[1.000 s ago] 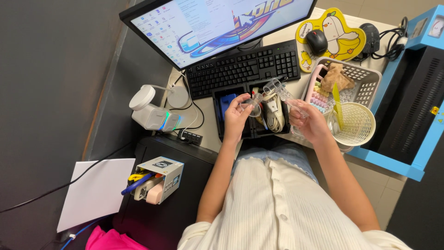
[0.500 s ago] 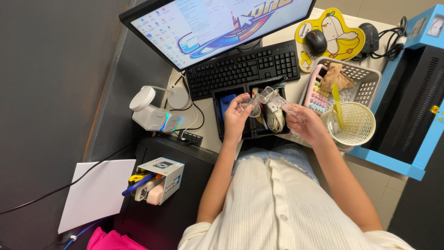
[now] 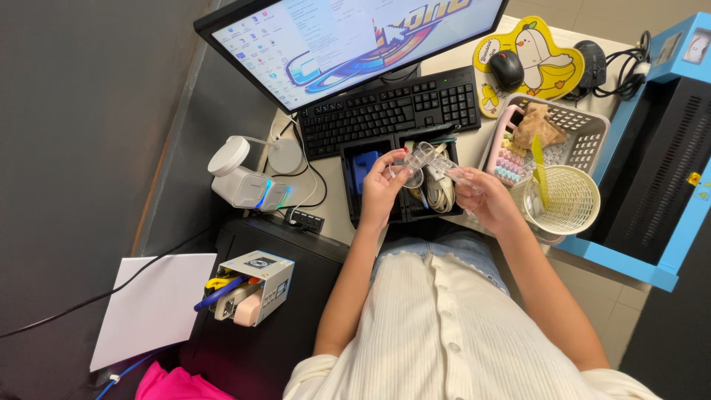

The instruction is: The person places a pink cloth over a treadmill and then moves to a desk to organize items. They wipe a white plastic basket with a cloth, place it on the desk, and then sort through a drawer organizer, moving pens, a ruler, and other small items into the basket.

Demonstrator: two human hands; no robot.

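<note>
My left hand (image 3: 383,187) and my right hand (image 3: 485,200) are raised over a black compartment tray (image 3: 354,194) at the desk's front edge. Between them they hold a small clear plastic piece (image 3: 424,159); my left fingers pinch its rounded end and my right fingers grip the flat clear part toward the right. Under the hands the tray holds a blue item (image 3: 363,164) and a coiled white cable (image 3: 440,192). A black keyboard (image 3: 389,111) lies just behind the tray.
A monitor (image 3: 348,37) stands at the back. A yellow duck mouse pad with a black mouse (image 3: 506,69) lies at the right. A white basket (image 3: 585,130) and round mesh cup (image 3: 566,200) sit right of my hands. A white device (image 3: 241,181) is left.
My right hand has shifted slightly left and up, and the clear piece has been turned between both hands. My left hand stays over the tray.
</note>
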